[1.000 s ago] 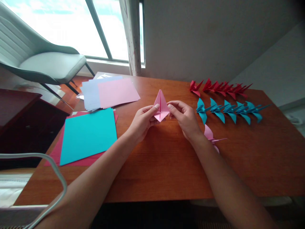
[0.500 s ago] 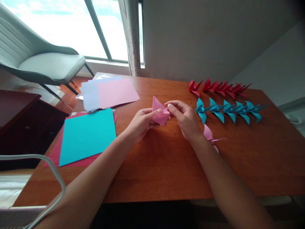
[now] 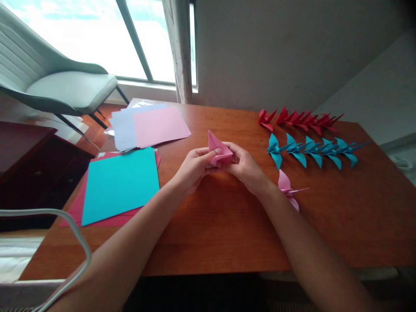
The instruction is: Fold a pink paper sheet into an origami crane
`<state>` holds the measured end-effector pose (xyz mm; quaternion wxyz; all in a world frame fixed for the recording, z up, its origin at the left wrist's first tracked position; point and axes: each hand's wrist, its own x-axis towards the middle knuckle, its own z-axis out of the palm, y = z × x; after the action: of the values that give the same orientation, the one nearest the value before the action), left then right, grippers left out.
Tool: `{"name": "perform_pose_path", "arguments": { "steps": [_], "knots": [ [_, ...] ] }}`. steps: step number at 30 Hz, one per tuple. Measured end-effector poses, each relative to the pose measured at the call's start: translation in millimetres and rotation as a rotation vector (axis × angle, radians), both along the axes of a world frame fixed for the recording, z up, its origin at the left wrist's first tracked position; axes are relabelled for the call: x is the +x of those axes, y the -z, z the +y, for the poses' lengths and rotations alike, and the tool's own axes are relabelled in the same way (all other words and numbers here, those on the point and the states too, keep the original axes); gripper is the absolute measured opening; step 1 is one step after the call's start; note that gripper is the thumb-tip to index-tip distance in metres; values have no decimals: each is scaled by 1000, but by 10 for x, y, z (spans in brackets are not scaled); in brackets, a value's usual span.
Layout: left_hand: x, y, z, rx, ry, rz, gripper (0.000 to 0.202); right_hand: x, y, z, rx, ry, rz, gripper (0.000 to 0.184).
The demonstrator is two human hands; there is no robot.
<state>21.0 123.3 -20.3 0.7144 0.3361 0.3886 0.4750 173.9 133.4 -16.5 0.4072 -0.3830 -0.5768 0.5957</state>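
A partly folded pink origami paper (image 3: 218,149) is held above the middle of the table, one pointed flap standing up. My left hand (image 3: 198,167) is closed on its left side, the thumb lying over the front of the fold. From the right, my right hand (image 3: 243,162) grips the lower right part, thumb in front and fingers behind. The fingertips behind the paper are partly hidden. Just beyond my right wrist, a finished pink paper crane (image 3: 286,186) lies on the table.
Blue paper cranes (image 3: 312,149) stand in a row at the right, with red cranes (image 3: 300,120) behind them. Turquoise sheets (image 3: 120,186) over red ones, and pink sheets (image 3: 162,125) over lilac ones, lie left on the wooden table (image 3: 214,242). A white cable (image 3: 78,236) loops near my left forearm.
My right hand has shifted from pinching the paper's right tip to gripping lower on it, thumb now underneath the front. My left hand keeps its hold.
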Motion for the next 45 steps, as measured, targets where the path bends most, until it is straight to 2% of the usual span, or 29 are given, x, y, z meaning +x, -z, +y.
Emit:
{"name": "perform_pose_path", "arguments": {
  "steps": [8, 13, 19, 30, 32, 36, 39, 45],
  "knots": [
    [71, -57, -50, -11, 14, -49, 32, -107, 73, -13, -34, 115, 59, 39],
    [62, -37, -38, -59, 6, -63, 30, -69, 68, -12, -51, 106, 98, 29],
    [32, -10, -20, -62, 16, -67, 22, 9, 41, 7, -18, 147, 88, 33],
    [19, -6, -6, -55, -3, -55, 29, 105, -1, 59, 26, 251, 53, 16],
    [16, 8, -4, -47, 1, -46, 31, 101, 0, 62, 58, 298, 49, 14],
    [21, 24, -6, -38, -11, -13, 31, 106, 18, 66, 216, 411, -15, 15],
    [22, 19, -5, -39, -26, -14, 31, 120, 28, 71, 221, 396, -40, 16],
    [6, 31, 3, -8, -43, -30, 32, 116, -15, 62, 94, 286, -66, 11]
  ]
}}
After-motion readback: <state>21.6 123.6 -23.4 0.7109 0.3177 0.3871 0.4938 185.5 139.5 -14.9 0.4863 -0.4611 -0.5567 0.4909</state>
